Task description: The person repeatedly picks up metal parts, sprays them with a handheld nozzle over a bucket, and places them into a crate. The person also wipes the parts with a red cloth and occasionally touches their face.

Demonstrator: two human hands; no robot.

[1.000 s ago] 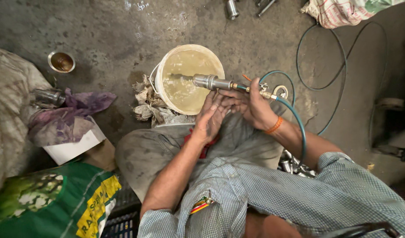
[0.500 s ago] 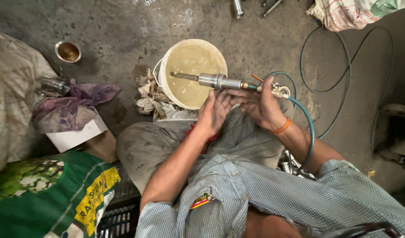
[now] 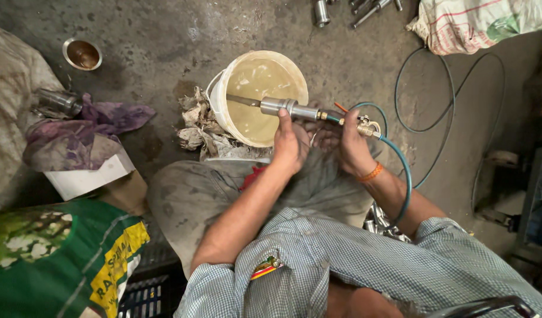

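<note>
I look down on a stained grey concrete floor [image 3: 165, 29], rough and blotched dark with oil, where the person sits with grimy trouser knees drawn up. Near the floor's far edge lie steel cylinders and rods [image 3: 341, 10], cut off by the frame, and a printed woven sack [image 3: 477, 23] fills the far right corner. A thin dark cable [image 3: 442, 112] loops across the right side. On the left I see a small round metal cup [image 3: 82, 54] of brown liquid, a purple rag [image 3: 88, 126] draped over a white box [image 3: 88, 179], and a green and yellow printed sack [image 3: 59, 259] at the near left corner, partly out of view. Straight ahead stands a cream plastic bucket [image 3: 221, 109] of cloudy yellowish liquid, with crumpled dirty rags [image 3: 191, 126] touching its left wall. The metal spray tool [image 3: 288, 108], a smooth steel cylinder with a thin nozzle, lies level over the bucket's near rim, nozzle pointing left above the liquid. My left hand [image 3: 290, 144] is curled round the barrel from below, thumb up against it. My right hand [image 3: 354, 147], with an orange band at the wrist, is closed around the brass fitting where the teal hose [image 3: 403, 176] joins; its fingertips are hidden behind the tool. The hose curves down past the right forearm and vanishes behind the checked sleeve.
</note>
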